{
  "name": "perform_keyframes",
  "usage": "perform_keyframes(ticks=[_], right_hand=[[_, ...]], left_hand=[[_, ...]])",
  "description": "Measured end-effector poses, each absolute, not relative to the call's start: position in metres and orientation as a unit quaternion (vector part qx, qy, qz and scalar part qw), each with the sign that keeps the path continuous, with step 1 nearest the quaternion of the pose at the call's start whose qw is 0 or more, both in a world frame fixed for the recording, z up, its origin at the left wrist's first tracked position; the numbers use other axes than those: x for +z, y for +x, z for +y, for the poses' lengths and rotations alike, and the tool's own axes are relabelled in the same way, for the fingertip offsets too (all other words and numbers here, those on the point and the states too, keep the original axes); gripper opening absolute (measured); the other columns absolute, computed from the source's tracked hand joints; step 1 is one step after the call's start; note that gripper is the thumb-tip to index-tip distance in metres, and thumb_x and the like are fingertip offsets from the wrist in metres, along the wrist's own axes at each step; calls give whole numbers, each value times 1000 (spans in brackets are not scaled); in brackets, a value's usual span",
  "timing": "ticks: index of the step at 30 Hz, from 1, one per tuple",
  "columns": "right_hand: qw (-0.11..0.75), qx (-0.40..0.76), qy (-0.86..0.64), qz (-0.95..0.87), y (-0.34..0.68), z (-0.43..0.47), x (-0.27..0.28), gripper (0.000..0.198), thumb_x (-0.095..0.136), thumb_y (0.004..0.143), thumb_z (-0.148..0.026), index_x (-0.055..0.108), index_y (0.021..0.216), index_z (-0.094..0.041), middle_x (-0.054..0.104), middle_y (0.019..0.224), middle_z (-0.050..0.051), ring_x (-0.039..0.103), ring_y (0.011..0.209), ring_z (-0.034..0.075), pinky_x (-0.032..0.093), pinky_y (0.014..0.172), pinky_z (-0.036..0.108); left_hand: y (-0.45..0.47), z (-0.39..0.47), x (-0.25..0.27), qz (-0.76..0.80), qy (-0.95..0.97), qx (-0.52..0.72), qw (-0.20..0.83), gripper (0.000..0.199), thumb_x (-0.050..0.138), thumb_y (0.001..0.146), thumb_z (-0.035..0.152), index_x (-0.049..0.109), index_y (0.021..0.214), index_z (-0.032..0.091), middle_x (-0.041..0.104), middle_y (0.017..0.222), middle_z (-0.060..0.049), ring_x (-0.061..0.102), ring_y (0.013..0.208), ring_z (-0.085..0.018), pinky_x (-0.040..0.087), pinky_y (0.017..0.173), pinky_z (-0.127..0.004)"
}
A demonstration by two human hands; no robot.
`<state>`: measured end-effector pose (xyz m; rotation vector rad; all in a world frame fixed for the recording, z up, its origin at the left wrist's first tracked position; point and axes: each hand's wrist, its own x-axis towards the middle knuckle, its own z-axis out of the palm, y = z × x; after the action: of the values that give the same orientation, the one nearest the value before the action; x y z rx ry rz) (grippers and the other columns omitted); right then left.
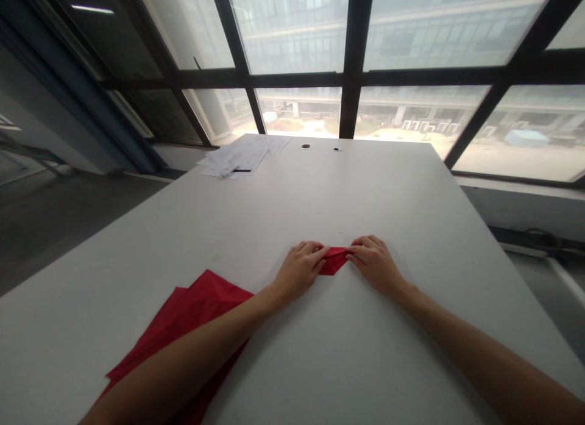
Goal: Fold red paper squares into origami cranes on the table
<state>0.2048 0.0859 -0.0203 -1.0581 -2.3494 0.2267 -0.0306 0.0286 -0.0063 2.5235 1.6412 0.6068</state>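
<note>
A small folded piece of red paper [333,264] lies on the white table between my two hands. My left hand [302,265] is closed on its left end, thumb and fingers pinching the edge and covering that side. At the right corner, my right hand [372,260] pinches the paper between thumb and fingertips. A fold line runs across the paper's visible middle. Larger sheets of red paper [196,309] lie in a loose pile at the lower left, partly hidden under my left forearm.
The white table [365,193] stretches toward large dark-framed windows [297,80]. White paper sheets [242,153] are spread at its far left corner, with a dark strip on them. Two round dark spots, perhaps cable holes [306,146], sit near the far edge. A blue curtain [82,77] hangs at left.
</note>
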Motion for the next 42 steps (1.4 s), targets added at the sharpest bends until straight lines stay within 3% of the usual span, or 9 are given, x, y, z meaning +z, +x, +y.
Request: perform_keyframes(ticks=[5,12,17,26,32,42], right_hand=[[261,88,-413,-868,203,87,-17,17,60,95,-27,71,82,-23,69,90,4,59,91,22,44,87,38],[228,102,-449,-858,200,80,-11,5,64,92,-25,68,90,-22,68,93,4,60,92,22,42,84,35],[179,121,-490,-845,199,75,-5,4,66,91,-24,69,93,-22,67,94,4,61,90,21,41,82,33],[114,148,-565,-804,202,67,10,14,69,87,-27,66,98,-19,66,100,9,64,87,23,40,76,31],[86,209,-571,-789,204,69,13,8,70,83,-25,66,88,-21,71,87,5,64,79,20,38,70,29],[107,243,-538,-800,205,69,8,7,70,78,-17,64,74,-20,69,78,3,60,73,18,37,66,28]], left_hand=[[-35,31,-9,582,782,221,28,57,64,92,34,48,144,22,57,136,-12,48,128,-29,42,105,-46],[-33,31,-1,585,767,262,45,20,53,99,29,70,107,24,68,110,-4,60,103,-21,44,94,-38],[-34,34,-2,619,743,249,55,25,56,95,23,64,118,24,68,108,-4,59,102,-22,43,91,-38],[-36,40,-8,610,750,231,109,20,72,87,35,70,105,28,68,100,-1,59,101,-23,39,91,-38],[-36,37,-7,594,756,254,110,20,72,87,33,70,106,28,67,106,-1,57,106,-23,39,95,-39],[-35,37,-8,575,754,296,118,21,65,92,32,66,112,26,66,113,-3,56,110,-23,41,101,-41]])
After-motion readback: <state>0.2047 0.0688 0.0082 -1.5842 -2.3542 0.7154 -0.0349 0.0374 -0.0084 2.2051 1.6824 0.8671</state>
